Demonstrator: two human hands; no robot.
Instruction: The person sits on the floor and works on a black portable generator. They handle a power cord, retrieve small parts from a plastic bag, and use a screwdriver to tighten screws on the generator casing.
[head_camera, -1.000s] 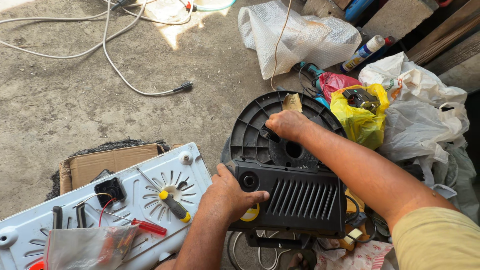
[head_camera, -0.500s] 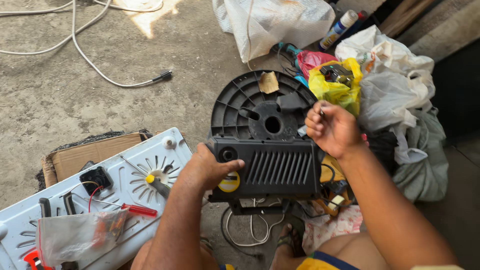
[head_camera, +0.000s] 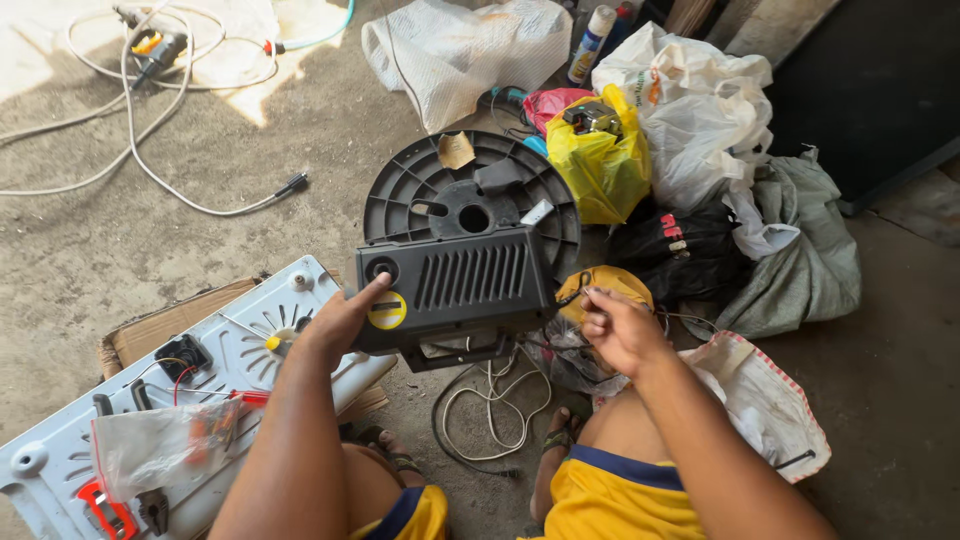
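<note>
Bare concrete floor (head_camera: 150, 250) strewn with bags and cables: the left hand (head_camera: 340, 320) clasps the dark vented housing (head_camera: 455, 290) atop its round base, best kept steady, while the right hand (head_camera: 620, 330) pinches something small, unidentifiable, beside it.

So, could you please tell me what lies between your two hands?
In the head view, the dark vented housing spans between the left hand, which touches it, and the right hand.

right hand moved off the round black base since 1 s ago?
Yes. The right hand has left the round black base and come back toward the person, now beside the grille's right end, by the yellow bag.
</note>
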